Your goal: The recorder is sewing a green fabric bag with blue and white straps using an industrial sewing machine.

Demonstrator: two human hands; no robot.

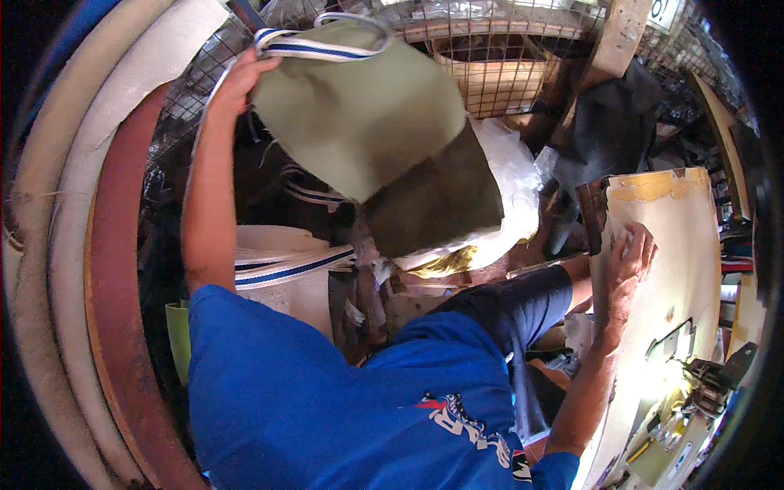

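Raised at the upper left, my left hand [243,80] grips a piece of olive-green canvas [359,114] by its edge. White webbing with blue stripes [322,51] runs along the top of the canvas and loops over it. The cloth hangs down and to the right; its darker lower part [441,196] is folded or shaded. On the right, my right hand [633,257] rests with lightly bent fingers on a pale worktable [674,245] near its worn edge. Nothing shows in that hand.
A white tub [282,286] with more striped webbing [306,269] stands left of my body. Fabric rolls [110,204] line the left side. Wire mesh [506,77] spans the back. A lit sewing machine [723,376] sits on the table. White plastic [510,180] lies behind the canvas.
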